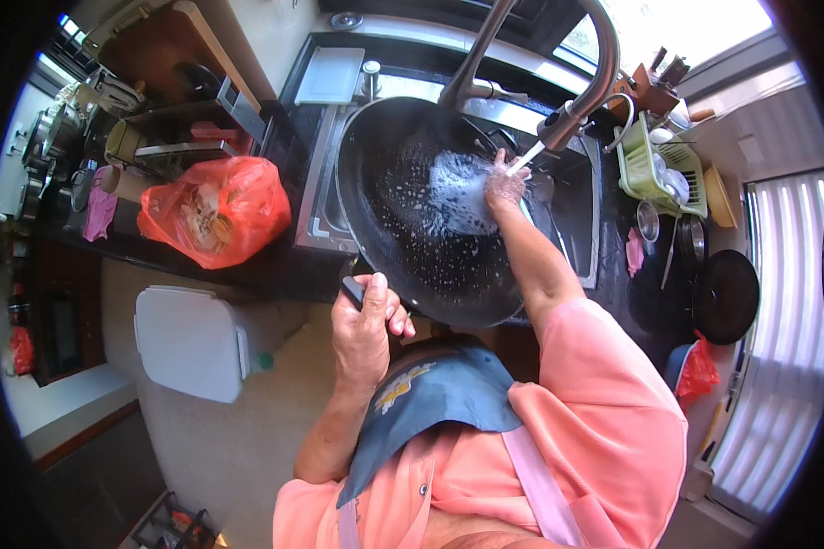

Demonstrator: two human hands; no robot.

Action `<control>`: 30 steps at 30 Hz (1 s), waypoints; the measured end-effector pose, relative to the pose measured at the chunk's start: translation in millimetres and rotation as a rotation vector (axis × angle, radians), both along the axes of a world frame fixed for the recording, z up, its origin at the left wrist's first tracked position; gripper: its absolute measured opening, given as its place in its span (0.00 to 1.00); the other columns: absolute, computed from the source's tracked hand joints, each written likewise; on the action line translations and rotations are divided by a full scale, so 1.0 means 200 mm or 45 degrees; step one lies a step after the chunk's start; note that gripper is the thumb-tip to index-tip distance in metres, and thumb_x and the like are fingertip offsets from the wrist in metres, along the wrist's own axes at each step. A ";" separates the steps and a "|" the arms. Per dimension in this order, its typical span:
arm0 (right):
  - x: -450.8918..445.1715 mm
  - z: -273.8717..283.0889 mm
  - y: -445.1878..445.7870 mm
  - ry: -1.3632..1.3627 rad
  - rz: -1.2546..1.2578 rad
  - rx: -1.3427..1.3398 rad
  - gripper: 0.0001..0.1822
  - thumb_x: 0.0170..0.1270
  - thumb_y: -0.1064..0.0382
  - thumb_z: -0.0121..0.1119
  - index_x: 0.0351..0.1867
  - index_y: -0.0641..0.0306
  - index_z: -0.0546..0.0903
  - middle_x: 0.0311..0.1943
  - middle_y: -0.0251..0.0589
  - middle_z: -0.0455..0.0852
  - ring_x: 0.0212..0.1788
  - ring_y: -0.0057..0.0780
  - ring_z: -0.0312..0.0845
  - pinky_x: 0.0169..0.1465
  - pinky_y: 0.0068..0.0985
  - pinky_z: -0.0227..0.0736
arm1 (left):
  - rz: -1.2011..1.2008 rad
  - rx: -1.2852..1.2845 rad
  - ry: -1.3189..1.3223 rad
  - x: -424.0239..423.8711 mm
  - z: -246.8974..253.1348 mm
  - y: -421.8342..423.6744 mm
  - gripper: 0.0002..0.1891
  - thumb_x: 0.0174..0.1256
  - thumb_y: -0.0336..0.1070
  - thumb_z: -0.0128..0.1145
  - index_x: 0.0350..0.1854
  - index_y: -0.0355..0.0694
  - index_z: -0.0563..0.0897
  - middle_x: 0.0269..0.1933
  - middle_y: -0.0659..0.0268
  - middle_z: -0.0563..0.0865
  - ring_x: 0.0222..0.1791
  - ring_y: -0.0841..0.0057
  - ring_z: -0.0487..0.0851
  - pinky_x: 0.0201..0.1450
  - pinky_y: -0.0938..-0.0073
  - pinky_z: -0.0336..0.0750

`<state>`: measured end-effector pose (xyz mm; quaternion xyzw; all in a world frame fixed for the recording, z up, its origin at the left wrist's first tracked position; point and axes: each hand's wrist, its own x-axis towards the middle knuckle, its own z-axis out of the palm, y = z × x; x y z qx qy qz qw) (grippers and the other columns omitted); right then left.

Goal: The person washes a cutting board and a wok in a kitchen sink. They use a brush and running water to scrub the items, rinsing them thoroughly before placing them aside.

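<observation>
A large black wok [398, 254] is tilted over the sink, with white suds [460, 192] and scattered droplets inside. My left hand [367, 319] is closed around its dark handle [352, 291], at the near left of the rim. At the wok's right side, my wet right hand [507, 185] is under a white stream of water [527, 158] running from the faucet spout [559, 130]. Its fingers are partly hidden, so I cannot tell whether it holds anything.
A red plastic bag [254, 213] with scraps stands on the left counter. A steel sink [577, 206] lies beneath the wok, with utensils in its right part. A green dish rack [659, 175] and a dark round lid [726, 296] are on the right. A white bin lid [187, 343] is below left.
</observation>
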<state>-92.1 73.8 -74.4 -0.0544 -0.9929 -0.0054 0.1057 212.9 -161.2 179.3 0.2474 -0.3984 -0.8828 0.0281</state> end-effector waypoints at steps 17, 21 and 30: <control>0.19 0.20 -0.73 -0.127 0.790 -0.685 0.20 0.69 0.56 0.57 0.60 0.58 0.82 0.42 0.60 0.82 0.45 0.54 0.83 0.50 0.48 0.78 | -0.027 -0.108 -0.010 -0.04 0.05 0.09 0.11 0.82 0.42 0.52 0.40 0.41 0.73 0.26 0.73 0.72 0.21 0.84 0.71 0.25 0.76 0.75; 0.47 0.72 -0.79 -0.547 1.075 -0.997 0.28 0.76 0.47 0.54 0.71 0.56 0.75 0.47 0.58 0.86 0.49 0.49 0.84 0.52 0.46 0.78 | -0.009 -0.093 -0.019 -0.05 0.07 0.13 0.11 0.82 0.40 0.51 0.42 0.38 0.72 0.25 0.71 0.71 0.22 0.83 0.71 0.25 0.76 0.76; 0.98 1.19 0.11 -1.168 1.415 -1.061 0.24 0.80 0.50 0.46 0.66 0.60 0.80 0.46 0.60 0.86 0.50 0.52 0.83 0.59 0.41 0.75 | -0.012 -0.015 0.011 -0.09 0.14 0.18 0.08 0.81 0.40 0.53 0.43 0.42 0.73 0.28 0.73 0.72 0.25 0.83 0.74 0.31 0.74 0.78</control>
